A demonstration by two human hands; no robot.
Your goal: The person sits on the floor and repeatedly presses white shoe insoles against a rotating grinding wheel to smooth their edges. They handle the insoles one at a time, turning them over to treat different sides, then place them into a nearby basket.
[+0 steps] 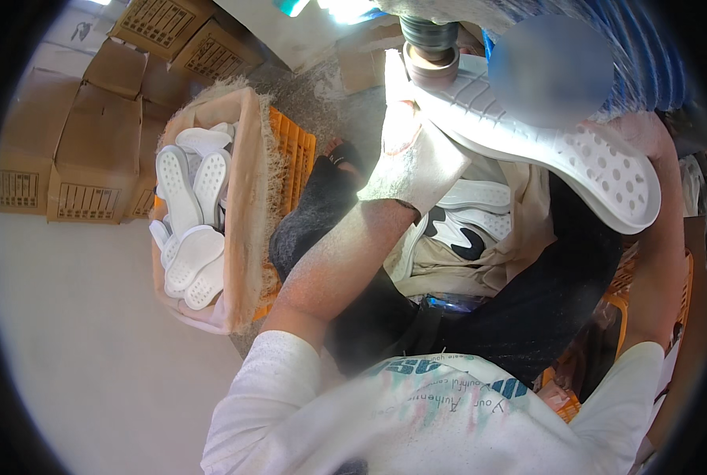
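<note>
The person's white shirt (464,419) spread across the lower view, its chest printed with bold dark-teal lettering and smaller grey lines, partly lost in folds. At the left stood stacked cardboard boxes (96,158), several bearing dark printed panels like label grids, their characters too small to make out. Right of the boxes stood an orange crate (294,162) with a pale, frayed cloth lining (250,206), holding a pile of white soles (181,190). Dark trousers (520,317) covered the person's legs, and between them a beige cloth (531,214) carried more pale soles (474,195). Ribbed blue tubing (662,55) filled the upper right corner.

The large white sole (520,131) was held up in front of the person, tilted, its toe end at the dark round machine head (431,43) and its dotted heel end toward the lower right. The left hand (417,154), in a pale glove, gripped the sole near the toe end. The right hand (634,129) was behind the heel end; how its fingers closed could not be told. Smallest was a black-and-white piece (456,233) lying among the soles on the beige cloth.
</note>
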